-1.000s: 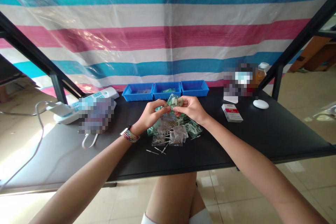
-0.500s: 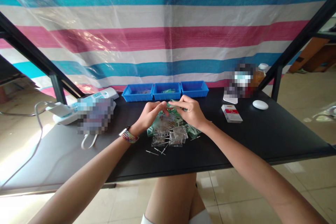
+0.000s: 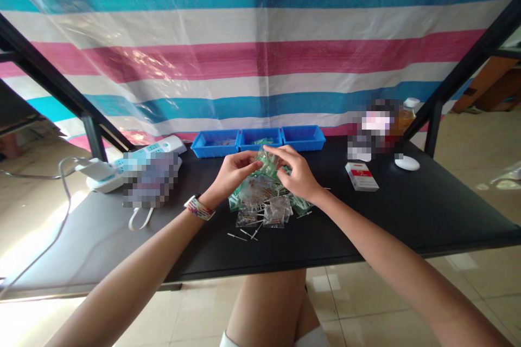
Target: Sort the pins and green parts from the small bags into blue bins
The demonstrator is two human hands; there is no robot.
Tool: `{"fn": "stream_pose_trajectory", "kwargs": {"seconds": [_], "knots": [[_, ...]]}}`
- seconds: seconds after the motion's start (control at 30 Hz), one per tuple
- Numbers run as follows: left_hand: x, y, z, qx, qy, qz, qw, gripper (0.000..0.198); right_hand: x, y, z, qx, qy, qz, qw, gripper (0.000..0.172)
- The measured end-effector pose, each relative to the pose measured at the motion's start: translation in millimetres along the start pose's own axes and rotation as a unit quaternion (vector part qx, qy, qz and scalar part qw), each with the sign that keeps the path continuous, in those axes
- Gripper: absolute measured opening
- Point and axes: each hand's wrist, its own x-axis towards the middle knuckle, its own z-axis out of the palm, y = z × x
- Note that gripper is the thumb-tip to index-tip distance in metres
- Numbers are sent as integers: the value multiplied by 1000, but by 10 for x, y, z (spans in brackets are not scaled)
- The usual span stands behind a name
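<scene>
Left hand (image 3: 235, 172) and right hand (image 3: 299, 173): each grip was pinched shut on the same small clear bag (image 3: 266, 159). Bag was held just above the pile of bags (image 3: 264, 203) on the black surface (image 3: 407, 211). A few loose pins (image 3: 244, 235) lay at the pile's near edge, with the blue bins (image 3: 260, 139) behind it.

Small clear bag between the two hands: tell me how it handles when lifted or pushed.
The small clear bag looks thin and crumpled, so probably floppy and light. Its glossy plastic may slip between the left hand and right hand. Pushed, it would likely slide, not roll.
</scene>
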Motion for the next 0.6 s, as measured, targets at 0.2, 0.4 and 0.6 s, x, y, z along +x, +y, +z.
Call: {"fn": "stream_pose_trajectory", "kwargs": {"seconds": [0.2,0.4,0.6], "knots": [[14,-12,15,-16,19,-8,1000,39,44,40,18,229,45,211,949,36],[9,-25,7,1,2,-8,1000,41,74,13,-26,291,2,272,917,40],[-8,-33,-55,107,-39,32,993,35,113,-14,-64,328,21,249,911,39]]}}
